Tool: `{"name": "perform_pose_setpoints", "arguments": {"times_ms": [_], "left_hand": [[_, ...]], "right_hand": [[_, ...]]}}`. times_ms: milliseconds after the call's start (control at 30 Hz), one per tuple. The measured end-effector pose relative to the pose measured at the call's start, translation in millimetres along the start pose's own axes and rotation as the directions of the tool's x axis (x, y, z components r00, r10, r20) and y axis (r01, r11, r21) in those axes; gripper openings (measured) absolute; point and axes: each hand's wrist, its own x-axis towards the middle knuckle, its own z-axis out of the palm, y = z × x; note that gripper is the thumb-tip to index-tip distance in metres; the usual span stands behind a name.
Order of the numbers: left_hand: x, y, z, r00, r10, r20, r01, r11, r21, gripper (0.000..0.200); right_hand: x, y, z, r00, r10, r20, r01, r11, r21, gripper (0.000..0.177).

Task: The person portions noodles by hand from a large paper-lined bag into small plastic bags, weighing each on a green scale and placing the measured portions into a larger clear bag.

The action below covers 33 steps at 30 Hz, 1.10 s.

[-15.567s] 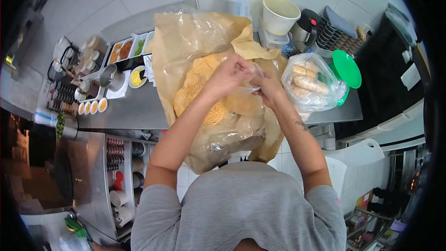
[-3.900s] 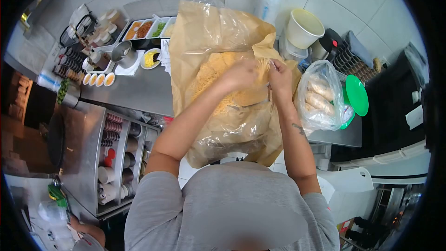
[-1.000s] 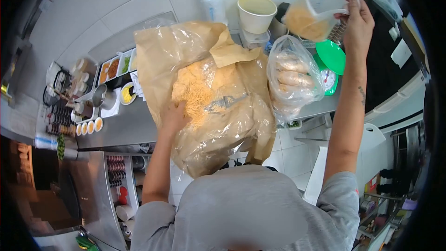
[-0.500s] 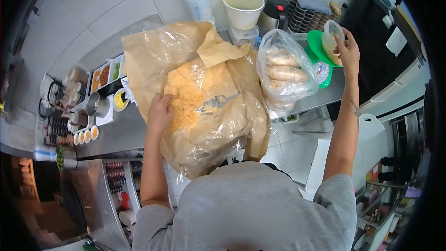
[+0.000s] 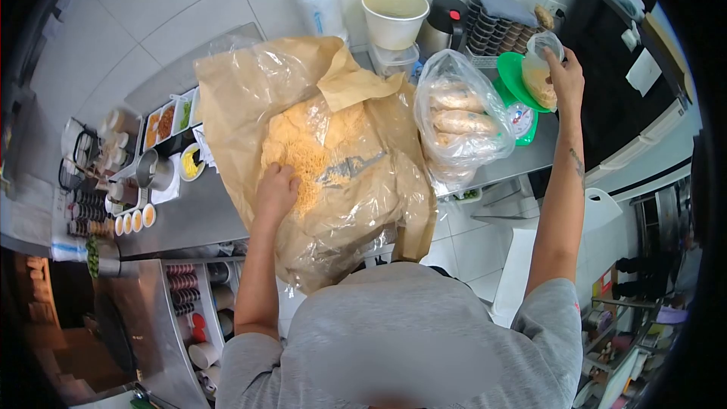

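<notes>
My left hand point(image 5: 278, 191) rests on the left part of a heap of orange shredded food point(image 5: 310, 163), its fingers curled into the strands; what they hold, if anything, is hidden. The heap lies in a large opened brown paper and plastic bag point(image 5: 250, 98). At the right, my right hand point(image 5: 566, 76) pinches the rim of a clear plastic bag point(image 5: 539, 79) with some orange food inside, over the green plate of a scale point(image 5: 522, 120). A clear bag of wrapped rolls point(image 5: 462, 123) lies between the scale and the brown bag.
Behind stand a white bucket point(image 5: 394, 17), a steel jug point(image 5: 443, 26) and stacked dark cups point(image 5: 496, 29). To the left are food trays point(image 5: 168, 123), a bowl of yellow food point(image 5: 191, 163), a steel pot point(image 5: 154, 172) and small orange-filled cups point(image 5: 137, 220).
My left hand has moved right, further onto the orange heap. The small bag in my right hand sits slightly lower over the scale. The whole view has shifted a little.
</notes>
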Motion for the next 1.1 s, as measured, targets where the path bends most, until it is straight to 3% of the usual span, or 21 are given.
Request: {"name": "perform_pose_setpoints", "arguments": {"times_ms": [33,133,233,333,400,467,533,633,700,733,800,833,933,1000,1067,1100], "left_hand": [[-1,1,0,1.0,-0.024,0.016,0.024,1.0,0.013,0.018],[-5,-11,11,0.999,0.044,-0.02,-0.044,0.999,-0.016,0.017],[-5,-15,17,1.0,0.0,0.006,-0.001,0.999,0.041,0.019],[-1,-8,7,0.984,0.072,-0.162,-0.085,0.994,-0.073,0.021],[11,19,-26,0.991,0.027,-0.131,-0.069,0.943,-0.327,0.024],[21,56,-67,0.925,0.212,-0.316,-0.333,0.854,-0.399,0.026],[30,93,-102,0.771,0.393,-0.501,-0.587,0.744,-0.32,0.03],[39,128,-119,0.619,0.57,-0.541,-0.712,0.698,-0.08,0.023],[55,104,-95,0.753,0.639,-0.157,-0.651,0.758,-0.039,0.017],[60,93,-82,0.78,0.624,0.05,-0.624,0.781,-0.013,0.014],[60,81,-76,0.842,0.501,0.199,-0.47,0.863,-0.184,0.013],[62,80,-84,0.849,0.448,0.279,-0.386,0.888,-0.252,0.014],[46,81,-92,0.915,0.362,0.18,-0.192,0.781,-0.595,0.019],[34,84,-64,0.921,0.376,-0.097,-0.385,0.849,-0.362,0.022],[35,80,-42,0.919,0.375,-0.125,-0.393,0.897,-0.2,0.025],[37,76,-35,0.941,0.338,-0.016,-0.335,0.925,-0.177,0.026]], "right_hand": [[3,1,2,1.0,-0.019,-0.005,0.019,1.0,0.008,0.043],[18,1,10,0.998,-0.026,0.064,0.007,0.961,0.276,0.029],[14,-35,14,0.992,-0.08,0.098,-0.01,0.722,0.692,0.022],[-19,-104,3,0.976,-0.109,0.188,-0.111,0.497,0.861,0.02],[-38,-124,10,0.921,-0.19,0.34,-0.244,0.399,0.884,0.019],[-69,-147,15,0.845,-0.204,0.495,-0.402,0.367,0.839,0.018],[-100,-159,32,0.743,-0.237,0.625,-0.553,0.309,0.774,0.016],[-152,-161,66,0.579,-0.251,0.776,-0.738,0.243,0.629,0.014],[-177,-149,95,0.472,-0.257,0.843,-0.785,0.313,0.534,0.015],[-190,-143,108,0.467,-0.229,0.854,-0.726,0.452,0.518,0.014],[-203,-137,126,0.479,-0.177,0.86,-0.552,0.701,0.452,0.014],[-204,-140,125,0.479,-0.201,0.854,-0.559,0.68,0.474,0.014],[-210,-141,123,0.475,-0.257,0.842,-0.573,0.636,0.517,0.013],[-208,-145,123,0.48,-0.302,0.823,-0.552,0.625,0.552,0.011],[-209,-134,129,0.383,-0.336,0.861,-0.603,0.615,0.508,0.015],[-210,-129,134,0.334,-0.356,0.873,-0.624,0.611,0.488,0.017]]}}
